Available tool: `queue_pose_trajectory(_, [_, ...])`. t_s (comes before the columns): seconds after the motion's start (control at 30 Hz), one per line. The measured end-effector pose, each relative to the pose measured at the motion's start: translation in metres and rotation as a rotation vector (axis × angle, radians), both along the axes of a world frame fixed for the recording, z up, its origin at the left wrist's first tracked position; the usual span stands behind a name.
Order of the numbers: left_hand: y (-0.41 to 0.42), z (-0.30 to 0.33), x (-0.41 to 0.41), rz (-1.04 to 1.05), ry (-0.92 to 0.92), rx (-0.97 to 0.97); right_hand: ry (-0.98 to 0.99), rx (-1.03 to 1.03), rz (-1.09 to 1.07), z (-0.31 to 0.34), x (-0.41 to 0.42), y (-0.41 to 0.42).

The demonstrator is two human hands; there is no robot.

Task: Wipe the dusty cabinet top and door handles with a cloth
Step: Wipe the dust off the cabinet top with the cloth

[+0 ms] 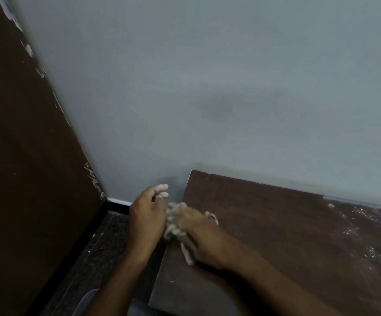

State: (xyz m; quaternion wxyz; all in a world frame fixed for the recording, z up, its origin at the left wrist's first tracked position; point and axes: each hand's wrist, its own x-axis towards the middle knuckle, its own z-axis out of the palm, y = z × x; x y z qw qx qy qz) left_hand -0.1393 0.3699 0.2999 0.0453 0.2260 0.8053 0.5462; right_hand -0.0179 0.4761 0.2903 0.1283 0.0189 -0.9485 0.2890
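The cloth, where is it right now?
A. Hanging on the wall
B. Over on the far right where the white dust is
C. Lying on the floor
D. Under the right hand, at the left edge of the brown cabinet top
D. The cloth is bunched under the right hand, pressed on the cabinet top near its left edge, with the left hand cupped just beside it; the white dust lies far to the right.

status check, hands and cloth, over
Right hand pressing cloth at cabinet top's left edge. Left hand cupped beside edge, empty. White dust far right.
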Motion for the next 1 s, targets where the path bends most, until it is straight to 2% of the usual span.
queue_pose_trajectory(0.1, [0.0,-0.001,0.006,-0.067,0.005,0.028,0.005,-0.026,0.095,-0.006,0.012,-0.002])
queue_pose_trajectory(0.3, [-0.003,-0.007,0.01,-0.088,0.154,-0.045,-0.059,0.104,-0.253,-0.031,-0.049,0.102])
queue_pose_trajectory(0.37, [-0.006,-0.007,0.01,-0.119,0.131,-0.048,-0.066,0.142,-0.324,-0.031,-0.059,0.117])
queue_pose_trajectory(0.47, [-0.01,-0.005,0.01,-0.127,0.076,-0.036,-0.032,0.102,-0.348,-0.021,-0.056,0.096])
queue_pose_trajectory(0.67, [0.004,-0.008,0.009,-0.178,0.08,-0.088,-0.022,0.051,-0.102,-0.01,0.005,0.033])
queue_pose_trajectory(0.9, [0.009,-0.008,0.01,-0.204,0.111,-0.118,-0.14,0.122,-0.429,-0.01,-0.052,0.076])
queue_pose_trajectory(1.0, [0.014,-0.011,0.009,-0.207,0.132,-0.154,-0.119,0.131,-0.427,-0.01,-0.063,0.067])
